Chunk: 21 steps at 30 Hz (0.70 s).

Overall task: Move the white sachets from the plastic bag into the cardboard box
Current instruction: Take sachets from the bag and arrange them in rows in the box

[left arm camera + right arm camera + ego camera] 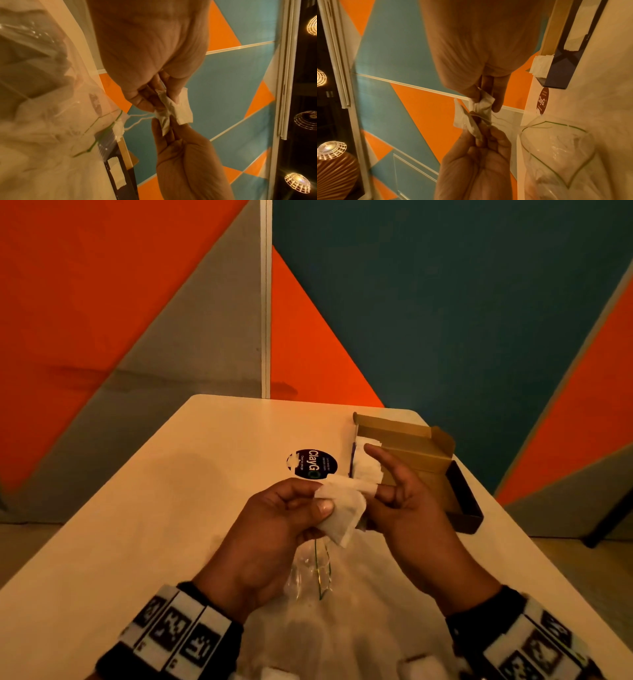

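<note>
With the left hand (274, 529), pinches the white sachets (342, 508) between thumb and curled fingers, at the left of the middle in the head view. From the left wrist camera, same left hand (145, 54) from above, fingertips closed on the crumpled white sachets (173, 109), with thin white strings (137, 117) hanging from them toward the bag.

Below the hands, flat on the pale table (154, 508), a clear plastic bag (308, 573) with a green line at its mouth; mouth open and turned to the hands. Contents of the bag too blurred to tell. On the right wrist picture, the same plastic bag (556, 155) at the right, gaping.

Behind the hands on the table, a dark round sticker (315, 463) with the word ClayG.

With the right hand (411, 508), grips the other end of the sachets: thumb and lower fingers pressed on the paper, index finger stretched out toward the box. From the right wrist camera, the right hand (479, 47) and the white sachets (481, 108) pinched from both sides, above the table and apart from bag and box.

Further right, an open cardboard box (411, 453), brown inside, dark outside, lid flap standing up. Inside at its left end, more sachets (366, 470), white, touching the box wall.
</note>
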### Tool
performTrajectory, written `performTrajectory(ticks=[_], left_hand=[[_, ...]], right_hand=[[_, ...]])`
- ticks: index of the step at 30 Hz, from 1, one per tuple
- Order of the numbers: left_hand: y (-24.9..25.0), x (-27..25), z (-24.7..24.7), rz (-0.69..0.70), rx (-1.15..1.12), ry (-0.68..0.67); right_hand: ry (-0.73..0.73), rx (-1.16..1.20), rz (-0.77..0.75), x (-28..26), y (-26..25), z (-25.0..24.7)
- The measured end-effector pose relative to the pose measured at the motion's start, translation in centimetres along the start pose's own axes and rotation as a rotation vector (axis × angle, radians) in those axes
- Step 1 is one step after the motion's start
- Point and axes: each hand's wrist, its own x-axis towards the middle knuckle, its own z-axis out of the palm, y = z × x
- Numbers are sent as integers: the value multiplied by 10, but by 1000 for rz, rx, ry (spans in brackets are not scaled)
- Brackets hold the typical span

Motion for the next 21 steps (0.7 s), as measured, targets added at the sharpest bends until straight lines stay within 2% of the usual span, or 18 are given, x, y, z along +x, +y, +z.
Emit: performTrajectory(ticks=[8,15,19,21], left_hand=[[-5,4,4,-14,37,115],[-4,4,0,-77,34,78],[-1,6,-3,-25,94,84],[0,7,-5,-3,106,88]], right_hand=[[-21,15,-7,-4,0,8],[-106,16,-26,-8,-5,9],[-155,62,-1,-11,-8,4],[-121,95,21,-12,-5,2]])
